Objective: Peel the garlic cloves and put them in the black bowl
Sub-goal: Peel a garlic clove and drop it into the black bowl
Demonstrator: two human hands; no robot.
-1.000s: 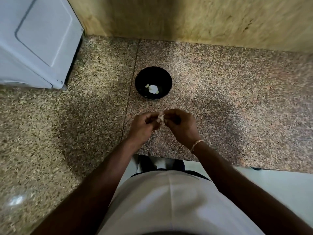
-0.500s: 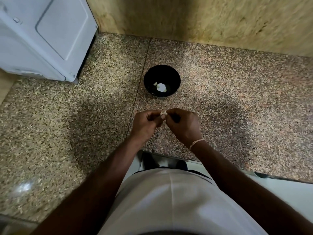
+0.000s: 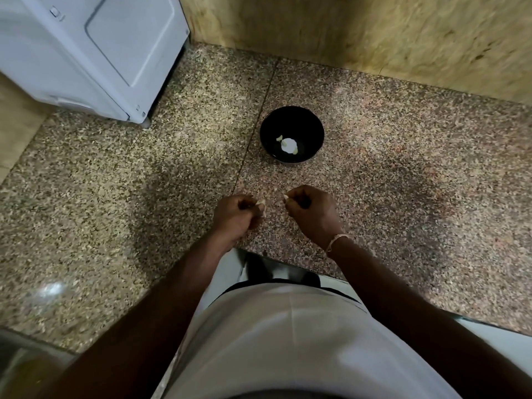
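Observation:
The black bowl [image 3: 292, 125] stands on the speckled granite counter [image 3: 403, 174], with pale garlic pieces [image 3: 288, 144] lying at its bottom. Below the bowl, my two hands hover over the counter, a small gap between them. My left hand [image 3: 236, 217] pinches a small pale bit of garlic [image 3: 261, 202] at its fingertips. My right hand [image 3: 312, 214], with a thin bracelet on the wrist, pinches another small pale bit [image 3: 286, 198]. I cannot tell which bit is clove and which is skin.
A white appliance [image 3: 95, 53] stands at the back left of the counter. A wooden wall [image 3: 359, 33] runs along the back. The counter's front edge lies close to my white shirt [image 3: 288, 341].
My hands were together working one garlic clove; they have pulled apart, each now holding a small pale piece. The camera view has shifted, bringing more of the white appliance into sight.

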